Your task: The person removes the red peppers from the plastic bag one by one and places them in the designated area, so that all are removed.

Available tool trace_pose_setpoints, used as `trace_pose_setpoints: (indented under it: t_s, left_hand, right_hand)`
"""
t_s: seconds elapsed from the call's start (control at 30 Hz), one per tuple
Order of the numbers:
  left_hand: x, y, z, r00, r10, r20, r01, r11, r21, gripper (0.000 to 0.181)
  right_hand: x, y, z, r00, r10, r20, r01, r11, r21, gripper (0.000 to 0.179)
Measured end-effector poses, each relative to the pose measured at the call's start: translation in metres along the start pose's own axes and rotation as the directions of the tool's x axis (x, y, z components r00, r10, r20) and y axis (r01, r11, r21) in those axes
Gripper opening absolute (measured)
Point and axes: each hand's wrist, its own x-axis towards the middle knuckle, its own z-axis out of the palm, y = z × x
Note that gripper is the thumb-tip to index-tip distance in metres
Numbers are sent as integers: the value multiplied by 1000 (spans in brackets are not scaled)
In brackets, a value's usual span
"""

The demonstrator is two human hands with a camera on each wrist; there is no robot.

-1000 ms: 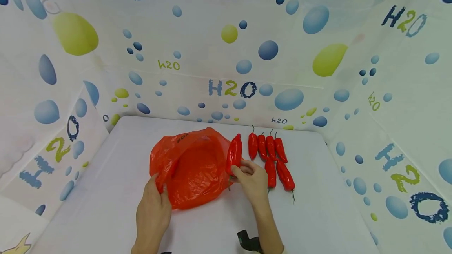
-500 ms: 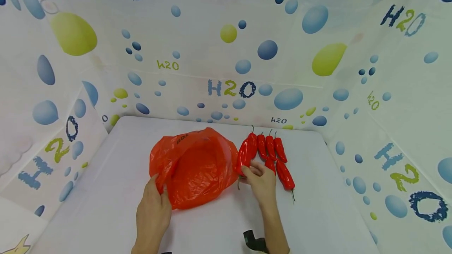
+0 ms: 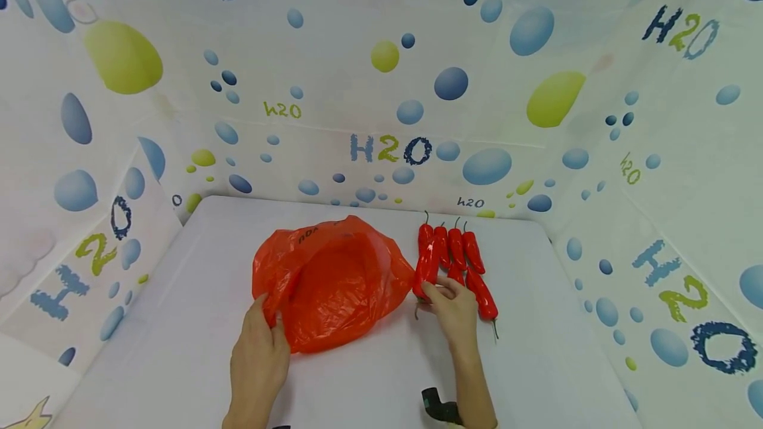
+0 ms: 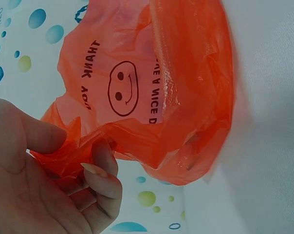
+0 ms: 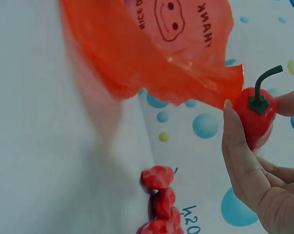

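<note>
An orange-red plastic bag (image 3: 381, 263) lies on the white table with its mouth open and facing up. My left hand (image 3: 259, 363) grips the bag's left edge, thumb and fingers pinching bunched plastic in the left wrist view. Between the thumb and fingers of my right hand (image 3: 456, 313) is a glossy red chili pepper (image 3: 427, 267), its stem pointing down toward me. The bag's right rim stretches out to a point at this pepper; in the right wrist view that bag corner (image 5: 232, 83) meets the fingertips and the held pepper (image 5: 256, 117).
Several more red chili peppers (image 3: 473, 253) lie in two rows on the table (image 3: 536, 363) to the right, partly hidden behind the right hand and its pepper. A printed curtain (image 3: 334, 85) with blue and green dots surrounds the table on three sides.
My right hand has moved to the right with the chili pepper, drawing the bag's right rim out with it and widening the mouth. The left hand has stayed in place.
</note>
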Motion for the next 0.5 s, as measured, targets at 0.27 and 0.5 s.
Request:
trace_pose_setpoints:
  t_s: [0.27,0.5]
  left_hand:
    - [0,0,0,1000,-12,9,12,1000,7,51]
    - [0,2,-1,1000,-7,-3,7,1000,6,51]
  right_hand:
    - [10,15,-1,1000,26,-9,-27,996,-81,48]
    - [14,23,0,999,24,-34,-29,989,-144,47]
